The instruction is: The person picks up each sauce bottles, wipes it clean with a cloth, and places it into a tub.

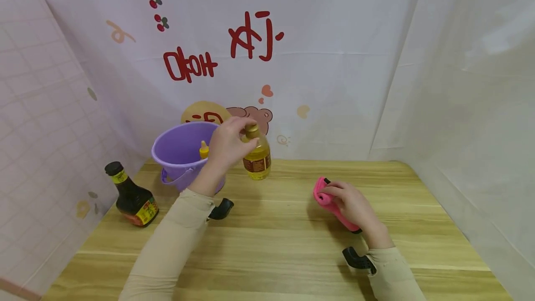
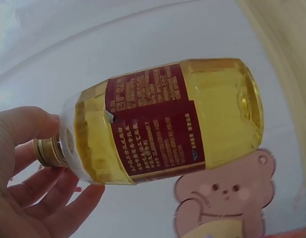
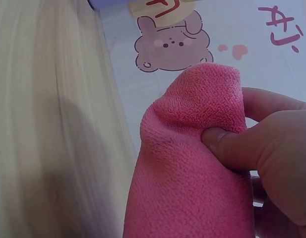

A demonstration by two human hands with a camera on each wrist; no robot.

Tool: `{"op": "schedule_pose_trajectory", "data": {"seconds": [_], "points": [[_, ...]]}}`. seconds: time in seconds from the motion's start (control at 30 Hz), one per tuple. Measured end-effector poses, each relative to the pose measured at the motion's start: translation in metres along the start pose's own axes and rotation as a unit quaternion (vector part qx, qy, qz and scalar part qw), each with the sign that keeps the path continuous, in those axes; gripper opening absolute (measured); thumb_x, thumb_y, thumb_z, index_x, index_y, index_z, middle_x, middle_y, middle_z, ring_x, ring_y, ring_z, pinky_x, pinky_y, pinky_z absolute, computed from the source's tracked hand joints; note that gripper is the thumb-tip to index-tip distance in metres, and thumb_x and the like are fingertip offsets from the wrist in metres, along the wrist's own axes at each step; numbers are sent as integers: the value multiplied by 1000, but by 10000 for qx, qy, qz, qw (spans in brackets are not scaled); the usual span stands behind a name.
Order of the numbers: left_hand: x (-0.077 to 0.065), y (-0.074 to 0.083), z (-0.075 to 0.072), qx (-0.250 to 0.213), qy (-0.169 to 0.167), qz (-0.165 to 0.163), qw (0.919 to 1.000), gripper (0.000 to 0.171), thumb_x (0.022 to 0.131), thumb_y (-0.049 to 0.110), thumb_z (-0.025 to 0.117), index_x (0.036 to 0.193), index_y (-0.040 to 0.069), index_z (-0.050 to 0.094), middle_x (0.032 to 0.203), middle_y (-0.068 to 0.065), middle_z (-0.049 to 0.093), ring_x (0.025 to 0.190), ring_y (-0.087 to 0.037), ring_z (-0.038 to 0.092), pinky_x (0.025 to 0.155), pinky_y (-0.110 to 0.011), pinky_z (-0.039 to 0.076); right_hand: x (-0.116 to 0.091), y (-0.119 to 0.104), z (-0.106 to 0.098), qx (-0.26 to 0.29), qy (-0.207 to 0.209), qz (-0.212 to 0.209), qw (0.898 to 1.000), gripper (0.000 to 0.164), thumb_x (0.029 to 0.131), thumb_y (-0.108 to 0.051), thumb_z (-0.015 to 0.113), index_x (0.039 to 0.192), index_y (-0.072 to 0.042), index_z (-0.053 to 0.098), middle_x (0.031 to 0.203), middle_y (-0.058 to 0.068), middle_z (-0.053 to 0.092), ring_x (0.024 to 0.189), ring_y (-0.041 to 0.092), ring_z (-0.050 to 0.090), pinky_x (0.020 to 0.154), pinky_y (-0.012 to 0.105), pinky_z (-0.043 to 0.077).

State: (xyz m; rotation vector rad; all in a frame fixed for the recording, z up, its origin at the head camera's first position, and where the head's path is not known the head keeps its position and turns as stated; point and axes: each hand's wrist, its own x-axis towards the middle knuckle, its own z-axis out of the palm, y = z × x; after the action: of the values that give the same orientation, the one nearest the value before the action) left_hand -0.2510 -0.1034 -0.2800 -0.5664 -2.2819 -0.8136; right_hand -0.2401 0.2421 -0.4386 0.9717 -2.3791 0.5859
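Note:
My left hand (image 1: 229, 142) grips a clear bottle of yellow oil (image 1: 257, 161) by its neck, just under the gold cap (image 1: 252, 128). In the left wrist view the bottle (image 2: 157, 124) shows a dark red label, and its base hangs apart from the wooden tabletop. On the right side, my right hand (image 1: 350, 202) pinches a folded pink cloth (image 1: 340, 215) between thumb and fingers. Close up in the right wrist view, the cloth (image 3: 187, 163) is fuzzy and bulges near the thumb; its lower end runs out of that view.
A purple bucket (image 1: 177, 171) stands at the back left, beside my left forearm, with a yellow nozzle-like tip (image 1: 204, 150) showing inside. Left of it is a dark sauce bottle (image 1: 134, 201) with a black cap. A printed white curtain (image 1: 334, 59) hangs behind the wooden table (image 1: 276, 245).

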Motion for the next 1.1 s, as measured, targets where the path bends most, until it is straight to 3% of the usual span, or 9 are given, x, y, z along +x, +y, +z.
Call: {"op": "schedule_pose_trajectory", "data": {"seconds": [0.27,0.47,0.83,1.1], "points": [[33,0,-42,123,374,83,9992,31,82,8,76,112,3,72,105,-11,69,95,-26,62,77,-40,53,-1,3,0,69,-77,19,9999,45,76,22,63,102,-12,75,102,7,66,92,28,64,79,46,54],[51,-10,-63,820,618,-108,9947,29,86,11,73,114,4,72,106,-12,70,101,-29,61,81,-45,52,-2,4,0,57,-90,62,9999,44,76,21,63,102,-12,75,104,8,66,93,29,64,80,47,54],[59,-44,-78,1612,1004,-880,9778,34,88,14,69,120,2,69,113,-19,63,108,-36,57,90,-51,50,-3,7,1,12,-136,105,9999,43,76,20,64,103,-12,75,104,7,66,92,28,64,79,47,53],[55,-76,-77,1694,1412,-1425,9649,36,90,15,66,124,2,68,117,-21,60,108,-39,56,87,-54,50,-3,8,2,75,-134,67,9999,43,76,20,65,102,-12,75,103,7,66,92,28,64,79,46,54]]}}
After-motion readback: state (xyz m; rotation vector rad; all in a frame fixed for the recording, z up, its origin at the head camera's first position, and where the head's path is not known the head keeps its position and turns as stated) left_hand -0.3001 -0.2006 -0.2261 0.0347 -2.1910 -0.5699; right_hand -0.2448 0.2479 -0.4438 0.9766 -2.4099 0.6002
